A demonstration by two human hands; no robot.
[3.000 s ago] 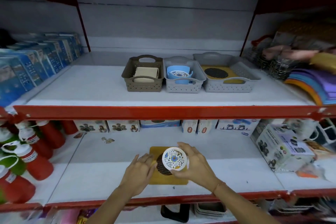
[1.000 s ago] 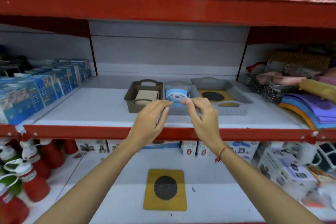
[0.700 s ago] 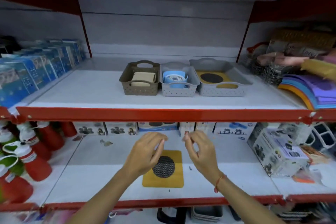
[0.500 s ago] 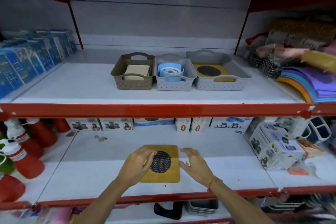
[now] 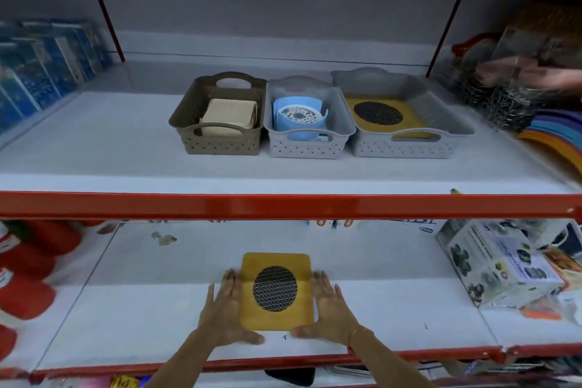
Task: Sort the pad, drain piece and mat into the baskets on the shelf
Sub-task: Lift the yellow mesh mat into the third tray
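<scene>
A yellow mat (image 5: 277,318) with a round black mesh centre lies flat on the lower shelf. My left hand (image 5: 225,309) rests flat against its left edge and my right hand (image 5: 326,309) against its right edge, fingers straight, thumbs at its near corners. On the upper shelf stand three baskets. The brown basket (image 5: 217,145) holds beige pads (image 5: 230,118). The middle grey basket (image 5: 307,148) holds blue-and-white drain pieces (image 5: 299,116). The wide grey basket (image 5: 406,148) holds another yellow mat (image 5: 378,113).
A red shelf rail (image 5: 283,205) runs between the two levels. Red bottles (image 5: 28,264) stand at lower left, a printed box (image 5: 500,264) at lower right. Blue boxes (image 5: 41,69) line the upper left; wire racks and coloured mats (image 5: 541,132) crowd the upper right.
Both hands dropped from the middle basket, leaving the drain piece there, came down to the lower shelf and now flank the yellow mat. The view has tilted down.
</scene>
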